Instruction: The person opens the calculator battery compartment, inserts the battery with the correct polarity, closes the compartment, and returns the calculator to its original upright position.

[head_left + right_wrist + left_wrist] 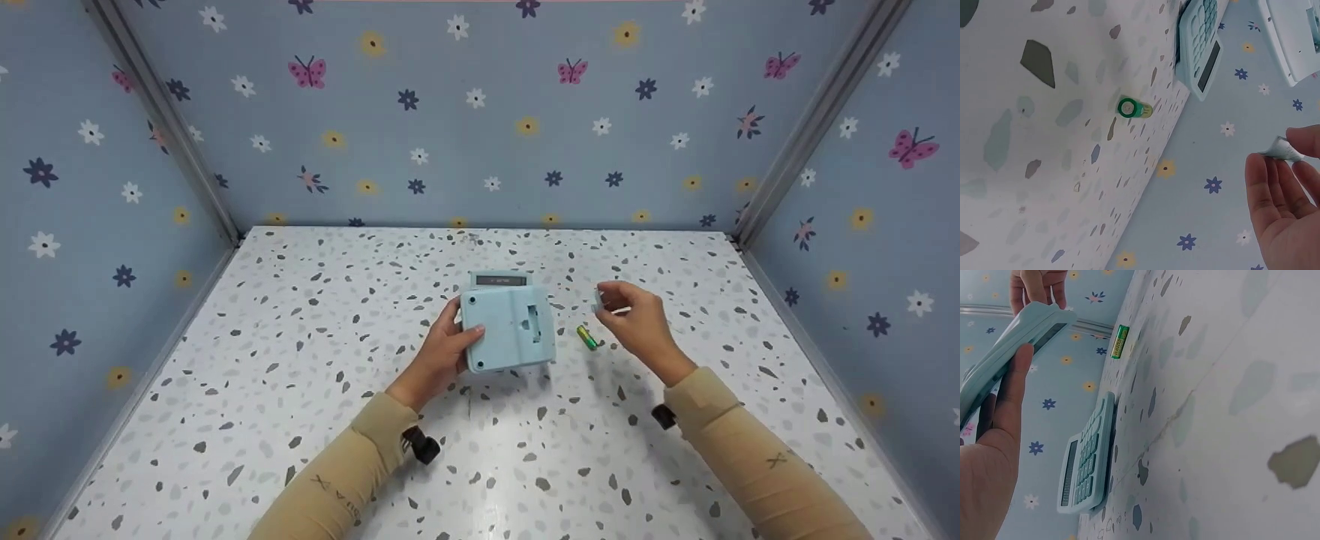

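My left hand (pixel 437 351) grips a light blue calculator (pixel 496 341) by its left side, thumb on the back, which faces up. A battery compartment (pixel 533 334) is uncovered near its right edge; whether a battery sits inside I cannot tell. Between thumb and fingers, my right hand (pixel 639 321) pinches a small light blue cover (pixel 1282 149), held in the air right of the calculator. On the tabletop between the hands lies a green and yellow battery (pixel 587 337), touched by neither hand.
Behind the held calculator, a second light blue calculator (pixel 1088 464) rests on the table, keys and display showing in the left wrist view. The speckled white tabletop (pixel 337 322) is bordered by flowered blue panels (pixel 480 157) at the back and both sides.
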Demonstrator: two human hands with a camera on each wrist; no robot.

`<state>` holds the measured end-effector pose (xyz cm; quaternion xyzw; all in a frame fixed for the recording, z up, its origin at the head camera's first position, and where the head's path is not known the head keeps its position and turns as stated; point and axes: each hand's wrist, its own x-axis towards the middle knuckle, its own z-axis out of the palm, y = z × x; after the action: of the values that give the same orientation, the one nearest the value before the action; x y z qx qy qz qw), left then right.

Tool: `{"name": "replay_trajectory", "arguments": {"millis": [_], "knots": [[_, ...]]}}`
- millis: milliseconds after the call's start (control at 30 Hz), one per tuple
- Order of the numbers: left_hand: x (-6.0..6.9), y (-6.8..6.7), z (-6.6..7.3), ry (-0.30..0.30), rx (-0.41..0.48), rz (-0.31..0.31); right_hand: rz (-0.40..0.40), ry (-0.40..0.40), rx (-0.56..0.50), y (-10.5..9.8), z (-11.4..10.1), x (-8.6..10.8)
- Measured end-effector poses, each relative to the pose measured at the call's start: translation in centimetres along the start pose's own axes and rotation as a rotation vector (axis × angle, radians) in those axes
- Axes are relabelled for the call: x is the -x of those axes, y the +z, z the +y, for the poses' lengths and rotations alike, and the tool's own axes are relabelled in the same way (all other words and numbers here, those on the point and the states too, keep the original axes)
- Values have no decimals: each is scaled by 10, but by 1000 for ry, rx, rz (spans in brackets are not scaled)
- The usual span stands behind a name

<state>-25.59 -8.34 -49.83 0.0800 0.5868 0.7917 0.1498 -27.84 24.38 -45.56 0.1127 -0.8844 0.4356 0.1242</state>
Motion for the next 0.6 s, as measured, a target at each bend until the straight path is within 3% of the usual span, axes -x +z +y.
{"name": "replay_trajectory", "arguments": {"millis": [600], "knots": [[-1,-1,0,0,2,-11,-22,85,61,-18,22,-10]]}}
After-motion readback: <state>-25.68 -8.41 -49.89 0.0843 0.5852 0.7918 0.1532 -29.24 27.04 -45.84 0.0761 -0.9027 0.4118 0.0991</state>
